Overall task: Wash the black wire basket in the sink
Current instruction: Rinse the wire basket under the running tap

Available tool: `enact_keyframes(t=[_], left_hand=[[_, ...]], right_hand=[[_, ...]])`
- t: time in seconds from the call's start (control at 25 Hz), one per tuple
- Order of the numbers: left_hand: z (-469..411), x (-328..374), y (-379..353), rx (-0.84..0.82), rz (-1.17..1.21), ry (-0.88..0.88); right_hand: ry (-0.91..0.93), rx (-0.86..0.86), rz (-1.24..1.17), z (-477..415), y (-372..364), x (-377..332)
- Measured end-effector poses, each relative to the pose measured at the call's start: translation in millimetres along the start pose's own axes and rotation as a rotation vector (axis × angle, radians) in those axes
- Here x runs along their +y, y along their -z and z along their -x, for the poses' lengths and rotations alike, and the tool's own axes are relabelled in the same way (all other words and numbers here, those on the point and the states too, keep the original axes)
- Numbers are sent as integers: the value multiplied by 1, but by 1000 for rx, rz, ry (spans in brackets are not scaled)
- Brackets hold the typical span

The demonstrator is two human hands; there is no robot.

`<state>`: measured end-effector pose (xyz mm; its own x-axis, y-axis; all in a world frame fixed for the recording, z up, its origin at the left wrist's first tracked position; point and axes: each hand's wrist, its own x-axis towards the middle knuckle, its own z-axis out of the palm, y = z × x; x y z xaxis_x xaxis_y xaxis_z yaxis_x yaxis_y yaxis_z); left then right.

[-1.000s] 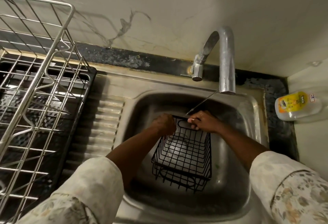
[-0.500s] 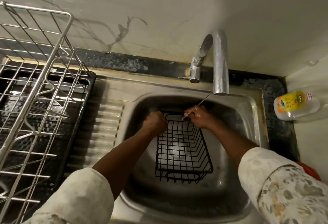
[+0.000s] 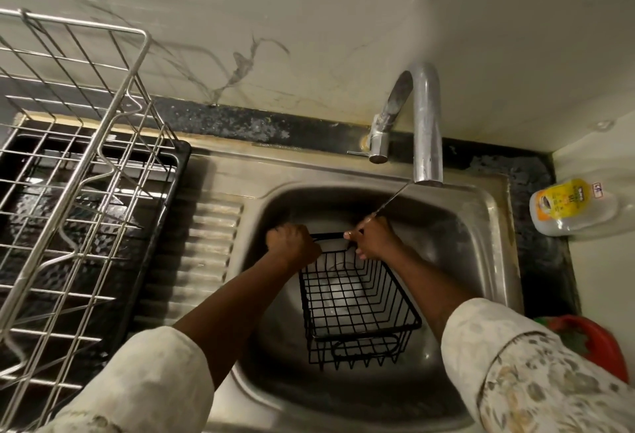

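Right now I am rinsing the black wire basket (image 3: 357, 302), which is lying low inside the sink (image 3: 481, 226) below the tap (image 3: 426, 123). My left hand (image 3: 292, 243) and right hand (image 3: 372, 240) are each gripping its far rim, one at each corner. A thin water stream (image 3: 391, 197) is landing on my right hand. Next, I judge, I should be turning the basket so the water reaches the other wires.

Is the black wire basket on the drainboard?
No: the black wire basket is inside the sink, with the left hand and right hand gripping its far rim.
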<state>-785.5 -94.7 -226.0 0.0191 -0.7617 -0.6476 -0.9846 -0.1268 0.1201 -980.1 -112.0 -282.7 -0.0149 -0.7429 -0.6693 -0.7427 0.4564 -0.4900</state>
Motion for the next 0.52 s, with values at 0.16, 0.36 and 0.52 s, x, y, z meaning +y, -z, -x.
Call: enact_keyframes(t=[0.16,0.36,0.52], left_hand=[[-8,24,3,-38,26,-274],[-13,39,-12,-33,-133,-397],[-12,37,-11,-81,-114,-379]], right_hand=[[185,-84,219,-2,6,-4],[248,-110,259,-11,7,11],[237,-74,331,-17,7,16]])
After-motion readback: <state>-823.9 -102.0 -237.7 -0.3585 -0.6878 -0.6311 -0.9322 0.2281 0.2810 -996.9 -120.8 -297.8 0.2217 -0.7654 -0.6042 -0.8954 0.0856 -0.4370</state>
